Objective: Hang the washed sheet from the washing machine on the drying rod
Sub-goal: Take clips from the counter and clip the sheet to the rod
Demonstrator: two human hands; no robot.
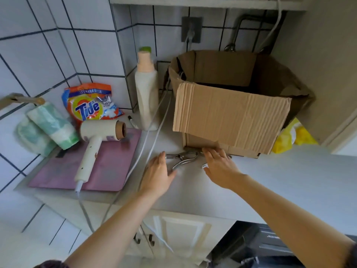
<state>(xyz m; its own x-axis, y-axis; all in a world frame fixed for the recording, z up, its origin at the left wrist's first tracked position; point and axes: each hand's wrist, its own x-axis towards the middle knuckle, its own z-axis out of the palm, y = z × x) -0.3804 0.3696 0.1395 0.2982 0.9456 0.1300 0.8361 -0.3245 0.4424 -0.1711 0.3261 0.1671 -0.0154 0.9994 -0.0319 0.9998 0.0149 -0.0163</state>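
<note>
The sheet is nowhere in view; I judge it damp, heavy, limp, best gathered in bunched handfuls. Left hand and right hand, both spread and holding nothing, reach for metal clips on the desk, at six o'clock from the cardboard box.

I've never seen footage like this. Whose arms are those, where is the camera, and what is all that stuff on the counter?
There is no machine here: a person wears a wide-angle camera on the head, looking down at their own bare arms. The left hand and right hand reach with straight fingers toward metal clips lying on the pale counter; neither holds anything yet. Behind the clips stands an open cardboard box. To the left are a white bottle, a Tide bag, a hair dryer on a pink mat, and rolled cloths. No sheet shows in this picture.
</note>
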